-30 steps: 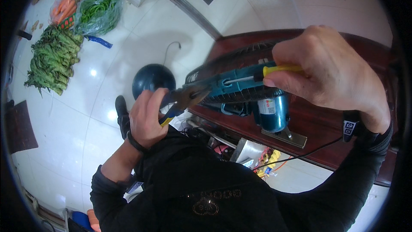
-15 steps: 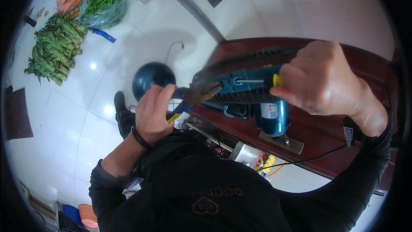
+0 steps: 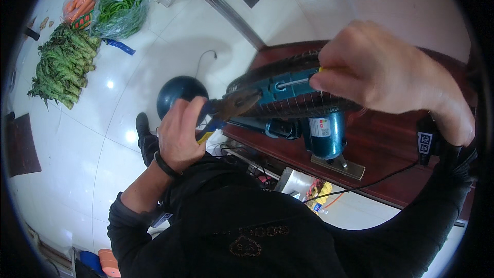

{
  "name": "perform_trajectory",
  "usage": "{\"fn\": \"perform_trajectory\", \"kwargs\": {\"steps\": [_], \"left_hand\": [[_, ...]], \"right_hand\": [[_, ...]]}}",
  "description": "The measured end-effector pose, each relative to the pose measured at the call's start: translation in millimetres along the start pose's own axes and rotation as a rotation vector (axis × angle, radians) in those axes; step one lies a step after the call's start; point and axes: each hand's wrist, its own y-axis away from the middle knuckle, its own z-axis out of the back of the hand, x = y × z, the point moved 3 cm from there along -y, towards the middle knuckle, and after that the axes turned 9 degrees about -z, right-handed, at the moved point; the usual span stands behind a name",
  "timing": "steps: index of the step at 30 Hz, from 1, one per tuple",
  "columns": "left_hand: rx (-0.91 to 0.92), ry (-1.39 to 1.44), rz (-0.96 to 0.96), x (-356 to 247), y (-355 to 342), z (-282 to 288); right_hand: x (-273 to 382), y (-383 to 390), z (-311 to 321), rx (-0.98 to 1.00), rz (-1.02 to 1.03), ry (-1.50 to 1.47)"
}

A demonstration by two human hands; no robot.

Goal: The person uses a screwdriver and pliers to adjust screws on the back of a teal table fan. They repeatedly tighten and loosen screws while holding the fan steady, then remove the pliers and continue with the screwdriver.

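Note:
My left hand [image 3: 180, 136] is closed around the handles of a pair of pliers [image 3: 239, 104] with blue and yellow grips. The rusty jaws meet the end of a teal plastic housing [image 3: 288, 92]. What the jaws pinch, if anything, I cannot make out. In my right fist [image 3: 368, 72] is a screwdriver [image 3: 296, 83]. Its metal shaft lies along the housing, and its yellow handle is mostly hidden by my fingers. Dark wire-like grilles flank the housing, as on a fan. Beneath hangs a shiny teal cylinder [image 3: 329, 141] with a white label.
The teal piece is over a dark red wooden bench [image 3: 383, 149], where a flat metal plate [image 3: 337, 167] lies. A dark round dome [image 3: 180, 95] and a loose cable [image 3: 200, 62] are on the tiled floor. Leafy vegetables [image 3: 64, 67], carrots [image 3: 80, 5] and bagged greens [image 3: 123, 10] lie far left.
My right hand has moved slightly up and left along the housing with the screwdriver. The pliers have shifted a little to the left and up, still against the housing's end.

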Motion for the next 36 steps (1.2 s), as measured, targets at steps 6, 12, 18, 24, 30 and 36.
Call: {"fn": "perform_trajectory", "kwargs": {"steps": [6, 12, 18, 24, 30, 36], "left_hand": [[0.024, 0.073, 0.044, 7, 4, -1], [0.044, 0.094, 0.057, 10, 3, -2], [-0.024, 0.148, 0.062, 4, -3, -7], [-0.074, 0.071, -0.026, 5, -7, -8], [-0.035, 0.125, 0.041, 10, -5, -12], [-0.018, 0.110, 0.051, 10, -9, -12]], "right_hand": [[-5, 9, -23, -0.473, 0.508, 0.526], [-4, 3, -29, -0.726, 0.734, 0.668], [1, 5, -10, -0.082, 0.015, -0.123], [-2, -4, -8, -0.130, 0.095, 0.102], [-1, 9, -23, -0.561, 0.448, 0.605], [-6, -3, -15, -0.644, 0.581, 0.474]]}}
